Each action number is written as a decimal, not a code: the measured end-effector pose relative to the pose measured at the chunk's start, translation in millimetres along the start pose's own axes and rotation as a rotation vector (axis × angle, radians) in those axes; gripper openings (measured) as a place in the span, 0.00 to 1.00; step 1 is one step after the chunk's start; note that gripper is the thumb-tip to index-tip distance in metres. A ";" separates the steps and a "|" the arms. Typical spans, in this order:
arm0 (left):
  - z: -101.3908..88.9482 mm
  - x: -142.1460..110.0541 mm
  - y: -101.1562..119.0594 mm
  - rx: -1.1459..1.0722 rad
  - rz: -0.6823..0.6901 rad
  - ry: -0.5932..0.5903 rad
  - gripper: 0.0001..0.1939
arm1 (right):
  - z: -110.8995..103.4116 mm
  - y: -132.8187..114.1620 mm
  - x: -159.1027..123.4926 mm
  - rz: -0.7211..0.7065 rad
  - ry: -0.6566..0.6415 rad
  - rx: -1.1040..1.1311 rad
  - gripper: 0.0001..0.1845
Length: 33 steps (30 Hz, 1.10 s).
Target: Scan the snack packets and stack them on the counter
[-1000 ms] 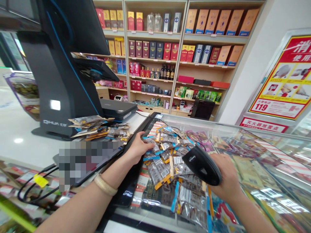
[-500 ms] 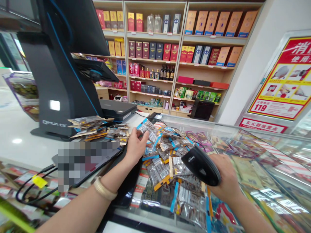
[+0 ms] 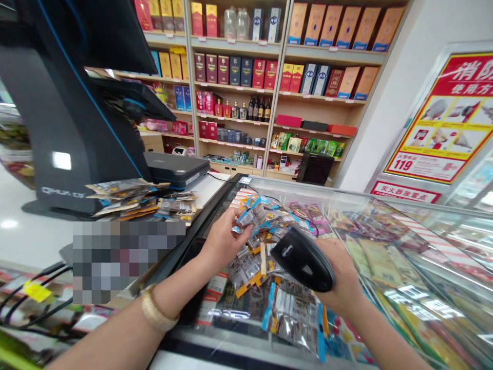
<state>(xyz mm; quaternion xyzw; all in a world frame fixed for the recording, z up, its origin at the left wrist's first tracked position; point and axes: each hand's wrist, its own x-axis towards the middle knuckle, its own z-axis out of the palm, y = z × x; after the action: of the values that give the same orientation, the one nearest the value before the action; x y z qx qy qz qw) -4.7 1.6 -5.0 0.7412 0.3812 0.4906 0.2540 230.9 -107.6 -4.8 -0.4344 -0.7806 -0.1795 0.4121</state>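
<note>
A black handheld barcode scanner (image 3: 304, 261) is gripped in my right hand (image 3: 341, 277), its head tilted toward the snack packets. My left hand (image 3: 227, 237) pinches a small blue-edged snack packet (image 3: 252, 216) between thumb and fingers, just above the pile. Beneath both hands, more packets with blue and orange edges (image 3: 246, 270) lie heaped on the glass counter (image 3: 227, 334). One larger clear packet with blue ends (image 3: 295, 321) rests nearest me. The fingers wrapped round the scanner's handle are partly hidden behind it.
A stack of similar packets (image 3: 127, 198) sits on the left beside the dark checkout terminal (image 3: 84, 133). A flat black device (image 3: 177, 167) stands behind it. Shelves of boxed bottles (image 3: 234, 69) line the back wall. Bagged goods (image 3: 370, 262) show under the glass at right.
My left hand has shifted slightly right and down with the packet, which now sits closer to the scanner and at a different angle. The camera view has turned a little to the right.
</note>
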 end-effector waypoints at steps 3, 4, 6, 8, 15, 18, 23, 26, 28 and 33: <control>-0.5 -0.1 0.9 0.048 0.010 0.029 0.10 | 1.3 -0.8 -0.2 0.016 -0.020 0.020 0.09; -0.8 -0.4 1.9 0.047 0.002 0.032 0.10 | 1.3 -0.9 -0.2 0.019 -0.025 0.025 0.09; -1.2 -1.1 4.3 0.021 -0.032 0.017 0.10 | 0.6 -0.6 -0.2 0.019 -0.026 0.016 0.09; -1.1 -1.1 5.6 -0.016 -0.090 -0.003 0.11 | -0.7 0.7 -0.5 0.004 -0.006 0.003 0.09; -17.0 23.8 -5.7 -0.446 -0.429 0.304 0.14 | -3.3 8.6 -4.8 -0.029 0.058 -0.063 0.11; -39.0 42.4 -16.3 -0.662 -0.517 0.530 0.08 | -3.7 8.6 -4.9 -0.028 0.069 -0.081 0.10; -62.9 57.1 -34.3 -0.669 -0.512 0.728 0.08 | -4.5 8.2 -3.6 -0.049 0.077 -0.080 0.08; -56.0 52.0 -38.2 -0.557 -0.526 0.628 0.08 | -4.5 10.8 -5.1 -0.045 0.075 -0.095 0.09; -47.1 44.7 -36.2 -0.397 -0.480 0.447 0.14 | -4.3 13.3 -6.8 -0.035 0.064 -0.105 0.10; -36.0 22.7 -23.3 0.233 -0.251 -0.207 0.38 | -3.7 17.4 -10.0 -0.015 0.056 -0.097 0.11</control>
<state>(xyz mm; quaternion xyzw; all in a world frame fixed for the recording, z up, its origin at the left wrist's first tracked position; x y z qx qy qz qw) -40.1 33.8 3.6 0.7587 0.4967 0.3290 0.2635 249.9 -105.6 -11.9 -0.4427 -0.7624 -0.2324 0.4108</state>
